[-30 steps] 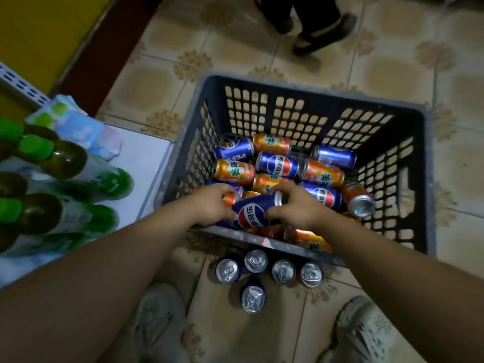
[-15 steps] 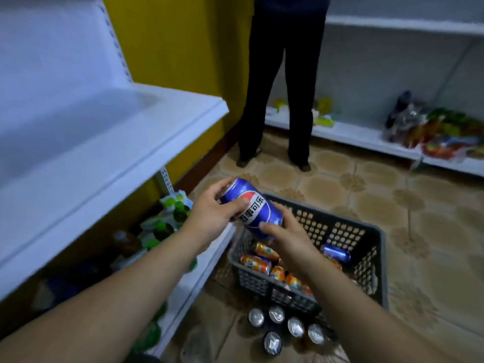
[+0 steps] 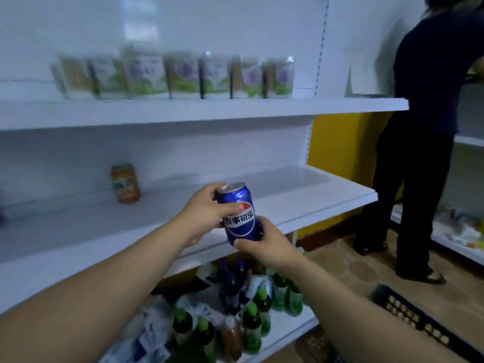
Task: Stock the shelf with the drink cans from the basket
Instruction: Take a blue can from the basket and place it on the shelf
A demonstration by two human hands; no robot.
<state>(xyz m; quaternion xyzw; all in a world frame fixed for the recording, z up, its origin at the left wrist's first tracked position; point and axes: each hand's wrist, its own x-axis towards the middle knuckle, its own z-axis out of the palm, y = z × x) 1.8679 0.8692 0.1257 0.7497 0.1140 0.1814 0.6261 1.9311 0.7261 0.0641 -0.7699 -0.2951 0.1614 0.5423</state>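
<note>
A blue cola can (image 3: 239, 213) stands nearly upright in the air in front of the white middle shelf (image 3: 301, 203). My left hand (image 3: 201, 214) grips its upper left side, thumb across the label. My right hand (image 3: 264, 244) holds its lower right side and bottom. One orange can (image 3: 125, 183) stands upright on the middle shelf, to the left and further back. Only a corner of the dark basket (image 3: 408, 314) shows on the floor at lower right.
Cartons (image 3: 178, 74) line the upper shelf. Green-capped bottles (image 3: 251, 320) crowd the bottom shelf below my arms. A person in dark clothes (image 3: 421, 142) stands at the right by another shelf. Yellow wall (image 3: 340, 150) shows behind the shelf end.
The view swung up from the basket to the shelves. Both hands lifted the blue can out of the basket and turned it upright before the middle shelf.
</note>
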